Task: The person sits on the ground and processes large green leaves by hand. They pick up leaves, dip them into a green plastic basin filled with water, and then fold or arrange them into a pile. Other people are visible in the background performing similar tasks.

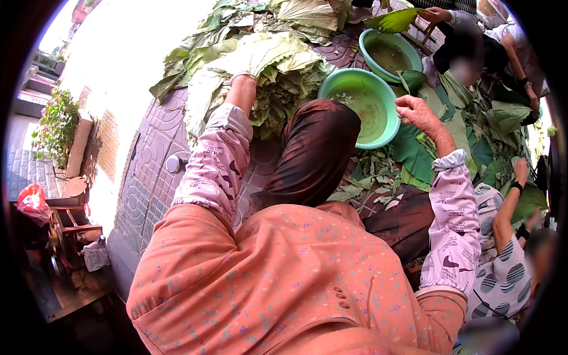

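My left hand (243,84) reaches into a stack of large pale green and yellowish lotus leaves (284,57). A bracelet circles its wrist; the leaves hide its fingers, so its grip cannot be made out. Beside the right rim of a turquoise plastic basin (326,84) is my right hand (419,114), held above green leaves. Its fingers are loosely bent, with nothing visible in them. Cloudy greenish water fills part of this basin, and small white bits float near its left side. My bent knee (328,128) stands between the leaf stack and the basin.
A second turquoise basin (368,37) holds brownish water. Green leaves (412,151) and scraps cover the ground at right. Co-workers sit close by; one person's hand (437,15) holds a leaf. Patterned paving (155,133) and a wheeled cart (66,226) lie at left.
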`<action>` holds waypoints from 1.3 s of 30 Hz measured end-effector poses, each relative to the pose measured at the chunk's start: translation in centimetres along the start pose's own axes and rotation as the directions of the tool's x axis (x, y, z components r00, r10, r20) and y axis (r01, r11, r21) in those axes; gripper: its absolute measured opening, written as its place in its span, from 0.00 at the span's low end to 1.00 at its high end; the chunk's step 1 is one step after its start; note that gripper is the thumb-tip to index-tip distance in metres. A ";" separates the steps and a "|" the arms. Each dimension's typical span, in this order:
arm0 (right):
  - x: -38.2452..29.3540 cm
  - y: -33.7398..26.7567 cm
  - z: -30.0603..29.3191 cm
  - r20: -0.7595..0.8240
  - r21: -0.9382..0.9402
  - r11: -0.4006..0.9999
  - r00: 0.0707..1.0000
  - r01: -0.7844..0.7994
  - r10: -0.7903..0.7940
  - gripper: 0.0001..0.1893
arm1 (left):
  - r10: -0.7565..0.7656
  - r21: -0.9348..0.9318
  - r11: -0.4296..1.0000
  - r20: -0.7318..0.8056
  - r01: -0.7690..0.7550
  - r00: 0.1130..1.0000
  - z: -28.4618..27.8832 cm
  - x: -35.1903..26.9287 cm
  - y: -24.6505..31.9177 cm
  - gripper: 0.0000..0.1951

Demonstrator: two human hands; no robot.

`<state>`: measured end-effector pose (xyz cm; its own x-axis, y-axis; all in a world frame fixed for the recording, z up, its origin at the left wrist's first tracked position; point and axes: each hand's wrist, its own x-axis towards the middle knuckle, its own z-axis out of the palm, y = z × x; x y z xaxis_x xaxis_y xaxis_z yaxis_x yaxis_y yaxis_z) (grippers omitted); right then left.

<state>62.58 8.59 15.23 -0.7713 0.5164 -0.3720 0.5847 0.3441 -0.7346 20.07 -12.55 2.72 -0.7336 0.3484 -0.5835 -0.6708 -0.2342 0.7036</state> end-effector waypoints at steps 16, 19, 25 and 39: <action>0.0 0.1 -0.1 -0.017 0.012 1.000 1.000 0.001 -0.001 0.15 | -0.054 -0.086 0.993 0.277 0.081 0.959 1.8 -3.9 -1.0 0.12; 0.1 0.5 -0.2 -0.018 0.027 1.000 1.000 0.008 -0.007 0.15 | -0.081 -0.024 0.996 0.224 0.089 0.971 2.2 -3.7 -0.8 0.12; -0.1 0.5 -0.4 -0.015 -0.001 1.000 1.000 -0.003 0.003 0.15 | -0.112 0.200 0.971 -0.085 0.127 0.990 2.1 -2.4 -0.5 0.11; -0.1 0.6 -0.4 -0.020 0.017 1.000 1.000 -0.006 0.007 0.14 | -0.067 0.221 0.973 0.019 0.062 0.998 0.6 -0.3 -1.4 0.09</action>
<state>63.13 9.04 15.12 -0.7621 0.5345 -0.3652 0.5853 0.3277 -0.7417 21.35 -11.81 2.13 -0.6846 0.3803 -0.6218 -0.6741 -0.0060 0.7386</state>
